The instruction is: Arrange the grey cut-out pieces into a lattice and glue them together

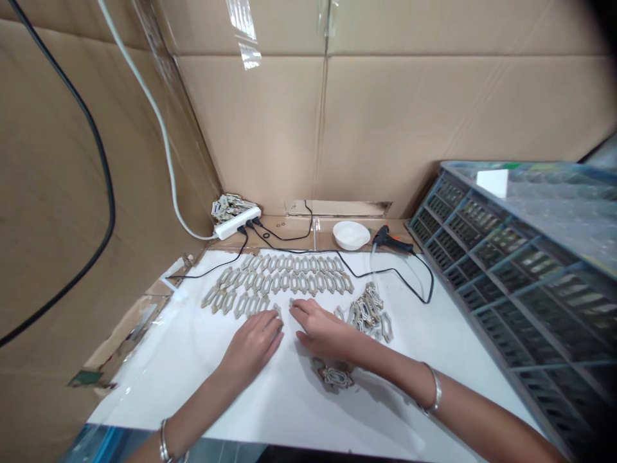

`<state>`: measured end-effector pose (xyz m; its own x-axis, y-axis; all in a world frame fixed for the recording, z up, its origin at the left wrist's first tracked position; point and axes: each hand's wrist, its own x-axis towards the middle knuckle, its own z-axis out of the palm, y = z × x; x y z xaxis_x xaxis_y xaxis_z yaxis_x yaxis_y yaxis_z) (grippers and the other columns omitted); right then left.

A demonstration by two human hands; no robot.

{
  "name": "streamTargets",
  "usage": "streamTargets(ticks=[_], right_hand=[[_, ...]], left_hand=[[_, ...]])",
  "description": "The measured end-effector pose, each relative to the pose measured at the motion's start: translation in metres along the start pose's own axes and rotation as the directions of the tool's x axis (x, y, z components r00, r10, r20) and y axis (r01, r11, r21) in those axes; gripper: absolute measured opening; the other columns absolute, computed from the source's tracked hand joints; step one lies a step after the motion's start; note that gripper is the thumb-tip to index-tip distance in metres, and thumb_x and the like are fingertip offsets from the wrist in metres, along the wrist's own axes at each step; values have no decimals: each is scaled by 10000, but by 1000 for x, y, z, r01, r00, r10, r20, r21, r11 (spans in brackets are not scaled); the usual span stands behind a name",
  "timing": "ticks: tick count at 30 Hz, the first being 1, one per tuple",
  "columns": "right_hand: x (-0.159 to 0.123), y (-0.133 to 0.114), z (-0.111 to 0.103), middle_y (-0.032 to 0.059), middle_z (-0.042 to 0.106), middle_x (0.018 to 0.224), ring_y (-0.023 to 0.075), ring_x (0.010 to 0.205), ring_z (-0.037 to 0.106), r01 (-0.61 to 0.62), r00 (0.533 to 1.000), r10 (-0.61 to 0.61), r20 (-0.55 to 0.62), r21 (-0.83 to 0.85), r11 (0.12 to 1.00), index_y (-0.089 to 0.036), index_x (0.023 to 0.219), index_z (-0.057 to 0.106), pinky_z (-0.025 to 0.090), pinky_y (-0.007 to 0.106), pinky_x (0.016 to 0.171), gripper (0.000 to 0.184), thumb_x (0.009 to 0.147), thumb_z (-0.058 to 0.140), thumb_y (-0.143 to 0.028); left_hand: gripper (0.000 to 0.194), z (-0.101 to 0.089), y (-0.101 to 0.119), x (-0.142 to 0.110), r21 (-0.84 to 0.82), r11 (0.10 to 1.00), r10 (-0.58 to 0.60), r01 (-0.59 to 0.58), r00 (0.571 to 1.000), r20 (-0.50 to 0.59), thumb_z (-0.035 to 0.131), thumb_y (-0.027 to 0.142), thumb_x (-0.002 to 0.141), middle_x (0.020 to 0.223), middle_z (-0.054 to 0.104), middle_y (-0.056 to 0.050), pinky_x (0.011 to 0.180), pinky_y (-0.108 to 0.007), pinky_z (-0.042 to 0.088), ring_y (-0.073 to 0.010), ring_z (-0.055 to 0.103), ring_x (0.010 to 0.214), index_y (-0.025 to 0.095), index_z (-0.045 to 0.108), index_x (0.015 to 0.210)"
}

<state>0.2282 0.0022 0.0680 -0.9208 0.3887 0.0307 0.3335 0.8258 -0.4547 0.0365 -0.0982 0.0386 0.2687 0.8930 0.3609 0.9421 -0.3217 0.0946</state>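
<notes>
Small grey, elongated hexagonal frames [312, 285] with open middles lie in rows on the white board. At the right end of the nearest row, my left hand [254, 341] has its fingers closed on one such frame [277, 309]. Just to its right, my right hand [322, 326] pinches another frame [292, 301], mostly covered by the fingertips. A loose heap of the same frames [369, 308] lies to the right of my right hand. A smaller pile [337, 377] sits below my right wrist, partly in its shadow.
Behind the rows stand a white bowl [351, 236] and a black glue gun [393, 240], its cord crossing the board. A white power strip [238, 223] lies back left beside more stacked pieces [231, 206]. A grey plastic crate [486, 270] flanks the right; cardboard walls [250, 128] enclose the place.
</notes>
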Motion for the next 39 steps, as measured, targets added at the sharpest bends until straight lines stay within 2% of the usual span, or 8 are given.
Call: streamTargets(ticks=[5, 11, 18, 23, 27, 30, 34, 39], right_hand=[[20, -2, -5, 188, 559, 1286, 266, 1194, 519, -94, 995, 97, -5, 215, 972, -85, 1195, 607, 412, 375, 1023, 364, 861, 510, -193], [30, -4, -8, 105, 640, 1080, 197, 952, 608, -116, 992, 124, 6, 381, 917, -138, 1112, 652, 494, 286, 832, 329, 809, 532, -184], [33, -2, 0, 88, 653, 1184, 176, 914, 654, -210, 971, 236, 34, 592, 778, -186, 1279, 607, 508, 279, 844, 491, 788, 589, -200], [22, 14, -21, 96, 640, 1206, 178, 986, 641, -199, 948, 312, -61, 652, 731, -167, 1169, 654, 504, 292, 849, 363, 819, 570, -212], [1, 38, -49, 42, 696, 906, 159, 809, 622, -272, 914, 375, -154, 454, 849, -173, 1016, 684, 466, 269, 737, 248, 864, 492, -213], [-13, 48, -62, 14, 660, 726, 148, 672, 576, -426, 891, 446, -82, 190, 885, -187, 894, 681, 377, 246, 617, 210, 852, 475, -200], [-21, 47, -61, 25, 670, 750, 161, 681, 571, -502, 861, 506, 58, -66, 862, -195, 780, 643, 289, 247, 559, 94, 785, 573, -257], [-19, 45, -49, 44, 667, 819, 177, 756, 582, -446, 872, 461, 164, -124, 887, -195, 882, 622, 260, 242, 561, 156, 728, 596, -195]], left_hand=[[153, 0, -8, 2, 10, 1000, -17, 17, 1000, -13, 449, 187, 956, 1073, 688, -92, 842, -393, 509, -246, 654, 1004, 170, 599, 978], [204, -2, -15, 6, 20, 999, -38, 38, 999, -22, 417, 169, 957, 1119, 693, -86, 890, -402, 468, -242, 630, 1082, 181, 618, 992], [194, -2, -20, 9, 24, 999, -38, 39, 999, -18, 439, 158, 951, 1153, 691, -79, 925, -407, 439, -251, 608, 1144, 185, 624, 1003], [166, -9, -17, 10, 14, 1000, -24, 24, 999, -25, 461, 191, 958, 1187, 664, -88, 943, -418, 417, -261, 585, 1154, 177, 615, 1018], [169, -10, -1, 22, -45, 997, 63, -64, 998, -28, 458, 189, 965, 1164, 655, -94, 961, -407, 402, -251, 568, 1135, 163, 605, 1044], [158, -5, 18, 39, -95, 985, 150, -146, 988, 32, 464, 168, 955, 1112, 657, -85, 900, -383, 416, -240, 580, 1073, 166, 604, 1028], [126, -2, 42, 61, -193, 947, 287, -258, 947, 144, 495, 242, 951, 933, 649, -53, 767, -335, 421, -206, 593, 898, 182, 605, 971], [277, 6, 58, 70, -304, 894, 393, -328, 901, 183, 569, 460, 915, 903, 636, -42, 712, -318, 388, -193, 575, 823, 185, 592, 924]])
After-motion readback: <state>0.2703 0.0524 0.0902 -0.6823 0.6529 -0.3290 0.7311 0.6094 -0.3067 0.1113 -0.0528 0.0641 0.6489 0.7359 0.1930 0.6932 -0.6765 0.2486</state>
